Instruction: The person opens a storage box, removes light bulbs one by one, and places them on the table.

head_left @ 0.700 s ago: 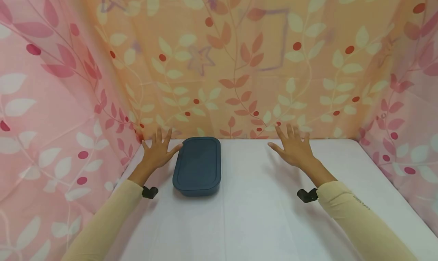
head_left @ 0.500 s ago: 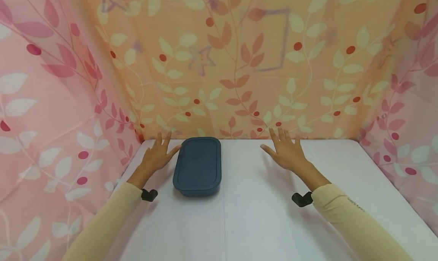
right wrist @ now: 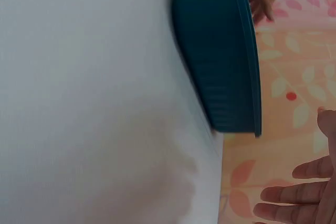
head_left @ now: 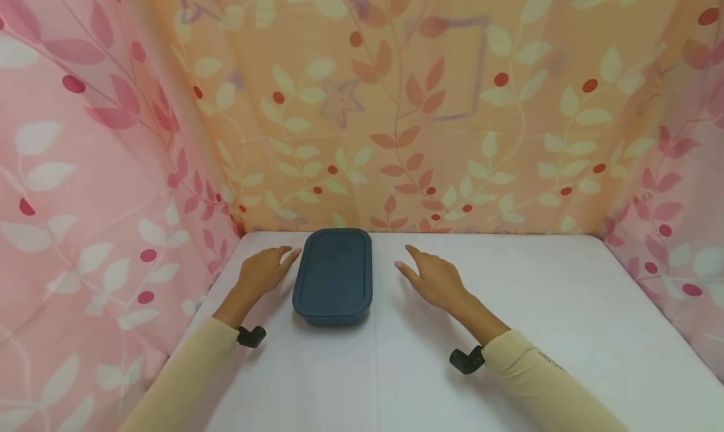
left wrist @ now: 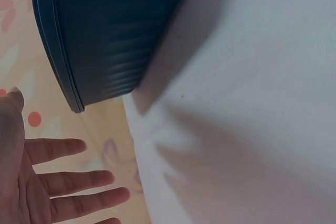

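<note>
A dark blue lidded food container [head_left: 334, 278] stands on the white table, its lid on. Just left of it hovers my left hand [head_left: 261, 273], thumb near the container's rim and fingers extended. In the left wrist view the fingers [left wrist: 79, 182] are straight and apart from the container's ribbed side [left wrist: 115, 40]. To the right, with a gap between, my right hand [head_left: 435, 278] is turned toward the container with its fingers extended. The right wrist view shows those fingers [right wrist: 294, 195] holding nothing, near the container's other side [right wrist: 220, 61].
The white table [head_left: 543, 293] runs back to an orange leaf-patterned curtain [head_left: 452, 124]. Pink patterned curtains [head_left: 102, 187] close off both sides. A black wrist camera mount [head_left: 467, 360] sits at the right wrist, another mount [head_left: 251, 336] at the left.
My right hand has moved left toward the container, its fingers turning inward. My left hand has turned its fingers toward the container. The view has shifted slightly; the container stays in place.
</note>
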The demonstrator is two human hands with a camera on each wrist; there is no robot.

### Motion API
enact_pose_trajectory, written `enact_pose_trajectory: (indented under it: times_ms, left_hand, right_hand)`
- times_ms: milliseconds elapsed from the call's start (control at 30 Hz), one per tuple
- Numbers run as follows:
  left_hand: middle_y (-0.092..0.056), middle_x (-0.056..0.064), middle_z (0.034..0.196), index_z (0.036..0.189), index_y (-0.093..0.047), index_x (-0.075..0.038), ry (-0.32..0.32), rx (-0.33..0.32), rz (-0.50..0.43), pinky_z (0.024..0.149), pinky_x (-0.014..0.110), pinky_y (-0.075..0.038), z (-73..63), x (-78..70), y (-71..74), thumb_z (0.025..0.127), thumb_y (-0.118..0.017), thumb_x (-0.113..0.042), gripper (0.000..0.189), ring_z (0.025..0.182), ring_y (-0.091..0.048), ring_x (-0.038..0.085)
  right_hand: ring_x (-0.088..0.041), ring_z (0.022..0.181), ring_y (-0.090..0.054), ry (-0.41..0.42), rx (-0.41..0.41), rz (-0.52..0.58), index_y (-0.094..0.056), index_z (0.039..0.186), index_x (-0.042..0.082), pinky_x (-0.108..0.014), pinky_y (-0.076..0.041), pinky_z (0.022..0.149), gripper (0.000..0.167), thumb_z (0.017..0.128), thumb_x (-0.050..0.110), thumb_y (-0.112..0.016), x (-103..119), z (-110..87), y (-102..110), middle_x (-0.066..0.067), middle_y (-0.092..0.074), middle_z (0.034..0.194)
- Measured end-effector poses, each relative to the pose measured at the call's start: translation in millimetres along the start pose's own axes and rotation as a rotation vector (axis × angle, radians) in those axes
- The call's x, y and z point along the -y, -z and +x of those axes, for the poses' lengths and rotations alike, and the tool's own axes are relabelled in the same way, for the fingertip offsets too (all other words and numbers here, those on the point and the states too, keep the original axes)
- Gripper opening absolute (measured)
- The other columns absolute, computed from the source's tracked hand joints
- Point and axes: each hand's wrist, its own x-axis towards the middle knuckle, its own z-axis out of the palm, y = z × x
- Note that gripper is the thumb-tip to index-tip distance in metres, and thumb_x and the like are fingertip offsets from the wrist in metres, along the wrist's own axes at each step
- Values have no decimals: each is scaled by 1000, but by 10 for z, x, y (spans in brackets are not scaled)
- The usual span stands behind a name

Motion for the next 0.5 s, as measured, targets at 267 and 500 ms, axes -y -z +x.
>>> enact_pose_trajectory:
  times_ms: [267,500]
  left_hand:
    - [-73,6,89,117,-74,-11,-5,15,-53,59,42,-52,-92,-34,-60,103,-47,-56,55,78,-66,26]
    - [-65,-3,74,95,-74,-15,-6,61,-143,52,33,-44,-97,-61,-92,102,-51,-55,46,66,-58,18]
  right_hand:
    - [-24,92,-69,-33,26,101,-58,140,8,-43,-59,80,59,102,53,-52,248,12,-270,-7,-74,106]
    - [-21,86,-68,-31,48,162,-65,132,5,-39,-58,72,58,101,53,-55,414,20,-397,-5,-75,95]
